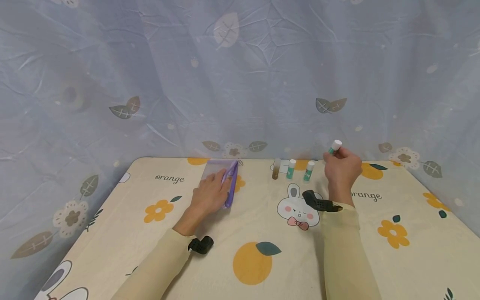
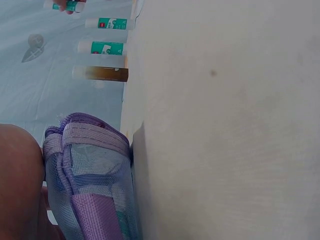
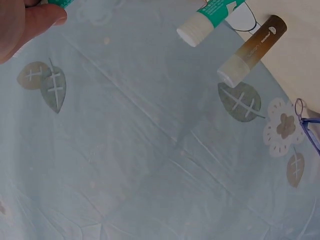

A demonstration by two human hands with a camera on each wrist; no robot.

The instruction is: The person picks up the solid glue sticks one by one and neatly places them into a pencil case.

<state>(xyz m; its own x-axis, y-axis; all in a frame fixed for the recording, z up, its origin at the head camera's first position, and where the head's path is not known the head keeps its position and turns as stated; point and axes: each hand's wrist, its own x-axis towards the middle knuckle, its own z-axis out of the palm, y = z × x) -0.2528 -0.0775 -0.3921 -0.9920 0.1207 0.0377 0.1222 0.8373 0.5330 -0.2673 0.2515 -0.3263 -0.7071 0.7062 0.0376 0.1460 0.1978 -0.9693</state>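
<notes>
My right hand (image 1: 343, 166) is raised at the table's far side. Its fingers pinch a glue stick (image 1: 335, 145) with a white cap and green label, tilted with the cap up. The grip hides the tube's lower part. Two more green-labelled glue sticks (image 1: 291, 169) stand upright to its left, beside a brown one with a clear cap (image 3: 255, 50). My left hand (image 1: 211, 192) rests on a purple mesh zip pouch (image 2: 95, 170) lying on the table, its fingers spread over the top. The pouch's zipped edge (image 1: 231, 185) faces right, toward the glue sticks.
A cream tablecloth (image 1: 251, 227) printed with oranges, flowers and a rabbit covers the table. Behind the far edge hangs a grey-blue leaf-patterned curtain (image 1: 240, 96), close to the standing glue sticks. A black wrist strap (image 1: 201, 245) sits on each forearm.
</notes>
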